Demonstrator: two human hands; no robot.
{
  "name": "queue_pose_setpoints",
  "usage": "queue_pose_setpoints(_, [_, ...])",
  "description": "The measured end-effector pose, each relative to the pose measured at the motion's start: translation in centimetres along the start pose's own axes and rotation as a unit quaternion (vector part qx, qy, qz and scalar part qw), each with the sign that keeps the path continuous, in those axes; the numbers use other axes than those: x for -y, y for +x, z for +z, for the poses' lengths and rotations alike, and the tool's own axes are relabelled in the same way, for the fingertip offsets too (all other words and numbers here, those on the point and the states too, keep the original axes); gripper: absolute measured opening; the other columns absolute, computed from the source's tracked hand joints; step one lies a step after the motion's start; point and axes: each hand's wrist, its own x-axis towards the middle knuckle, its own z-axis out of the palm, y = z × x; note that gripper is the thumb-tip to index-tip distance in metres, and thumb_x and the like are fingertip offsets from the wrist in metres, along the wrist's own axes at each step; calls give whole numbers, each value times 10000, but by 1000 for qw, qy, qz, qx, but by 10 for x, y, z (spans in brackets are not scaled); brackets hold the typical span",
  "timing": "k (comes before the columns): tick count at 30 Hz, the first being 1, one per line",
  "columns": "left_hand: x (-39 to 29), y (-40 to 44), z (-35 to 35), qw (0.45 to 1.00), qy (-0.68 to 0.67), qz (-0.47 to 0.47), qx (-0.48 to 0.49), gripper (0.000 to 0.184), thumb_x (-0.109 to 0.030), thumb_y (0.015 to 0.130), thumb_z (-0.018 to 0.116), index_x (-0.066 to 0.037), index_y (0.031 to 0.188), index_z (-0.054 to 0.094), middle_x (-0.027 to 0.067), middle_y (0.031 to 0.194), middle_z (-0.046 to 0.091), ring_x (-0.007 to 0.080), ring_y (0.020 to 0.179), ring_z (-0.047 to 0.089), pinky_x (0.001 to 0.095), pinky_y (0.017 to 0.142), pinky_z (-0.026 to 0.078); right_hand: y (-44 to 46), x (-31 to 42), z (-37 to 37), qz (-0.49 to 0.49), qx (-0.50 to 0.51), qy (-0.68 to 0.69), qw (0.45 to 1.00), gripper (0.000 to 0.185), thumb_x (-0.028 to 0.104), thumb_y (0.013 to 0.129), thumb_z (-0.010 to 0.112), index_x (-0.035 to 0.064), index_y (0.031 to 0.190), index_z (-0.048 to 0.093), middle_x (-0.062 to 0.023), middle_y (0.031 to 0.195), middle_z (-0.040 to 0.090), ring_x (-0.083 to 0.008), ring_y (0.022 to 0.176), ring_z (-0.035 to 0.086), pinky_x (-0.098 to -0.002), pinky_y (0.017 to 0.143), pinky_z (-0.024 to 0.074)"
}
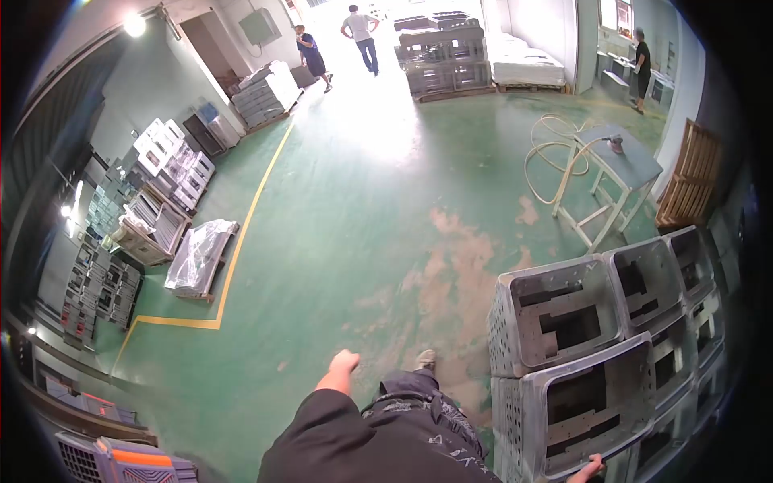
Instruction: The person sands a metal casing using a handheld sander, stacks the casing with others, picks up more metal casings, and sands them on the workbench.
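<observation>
My left hand (346,360) is held out in front of my body over the green floor (322,282). Its fingers are curled into a loose fist, and I see nothing in it. At the bottom edge of the view, my right hand (592,468) is beside the lower rim of a grey box-shaped housing (531,427). The fingers there look curled; whether they touch the rim or hold something I cannot tell. Another open-fronted grey housing (506,322) sits above, in a stack of several with cut-out openings. One of my shoes (426,360) shows ahead of me.
A work table (620,157) carries a small power tool (615,143) with a looped hose (527,173). Wooden pallets (688,177) lean at right. A wrapped pallet load (201,258) stands left, behind a yellow line (233,266). Three people are farther off, one walking (312,56).
</observation>
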Motion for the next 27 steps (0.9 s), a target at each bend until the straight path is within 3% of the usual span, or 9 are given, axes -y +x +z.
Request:
queue_pose_setpoints(3, [64,42,43,999,18,35,-5,469,-327,852,574,11,1156,690,271,1183,679,361,1092,684,462,922,545,55,-28,-24,28,40,-47,998,414,158,578,613,15,953,510,-119,942,548,-273,819,544,-436,763,493])
queue_pose_setpoints(6, [67,19,67,965,-54,9,256,455,-317,839,685,34,1128,660,215,951,695,275,752,695,446,665,585,94,-45,-55,16,95,-93,991,505,160,603,618,-4,1072,525,-134,1038,567,-291,924,558,-438,856,489])
queue_pose_setpoints(7, [72,16,79,953,-19,-1,302,526,-377,854,675,45,1168,644,224,1008,698,334,836,705,479,663,581,98,-49,-56,32,69,-87,993,532,163,608,626,-23,1097,530,-143,1078,576,-296,963,565,-436,887,483])
queue_pose_setpoints(11, [118,82,130,886,-25,10,462,532,-504,801,698,-212,1245,669,176,1030,703,352,855,681,527,729,522,55,9,-40,35,-35,-354,934,601,141,623,657,-94,1165,546,-195,1205,611,-332,1054,597,-469,973,470])
queue_pose_setpoints(13, [106,117,99,875,-158,-62,453,382,-356,801,765,-63,1046,755,102,1016,726,303,904,669,516,777,519,44,36,-19,59,-49,-501,862,632,137,648,647,-123,1213,536,-240,1242,631,-354,1099,624,-464,1007,458])
queue_pose_setpoints(15, [73,147,60,936,-21,-32,349,350,-381,876,658,-89,1066,695,123,845,705,287,689,680,482,615,540,8,82,27,5,-133,-606,784,678,216,736,644,-168,1274,494,-363,1289,582,-460,1215,583,-474,1060,437])
queue_pose_setpoints(19, [-25,265,-32,959,39,70,270,336,-319,849,645,-18,702,661,125,667,676,270,573,680,426,554,556,4,116,143,-197,-127,-556,798,613,323,778,647,-14,1284,566,-267,1291,611,-426,1206,581,-462,1034,458])
queue_pose_setpoints(23, [-173,359,-112,971,27,219,95,429,-347,843,576,36,1029,631,294,1121,668,446,1109,622,494,956,494,-71,147,294,-313,86,-526,786,573,189,779,663,52,1323,546,-207,1243,646,-340,1154,623,-417,980,481])
queue_pose_setpoints(27, [-335,385,-149,920,-295,190,172,338,-311,919,555,-106,1185,591,92,842,677,212,689,652,384,584,489,-140,154,430,-194,282,-470,813,500,152,789,661,79,1279,595,-168,1110,701,-258,1002,677,-365,857,532])
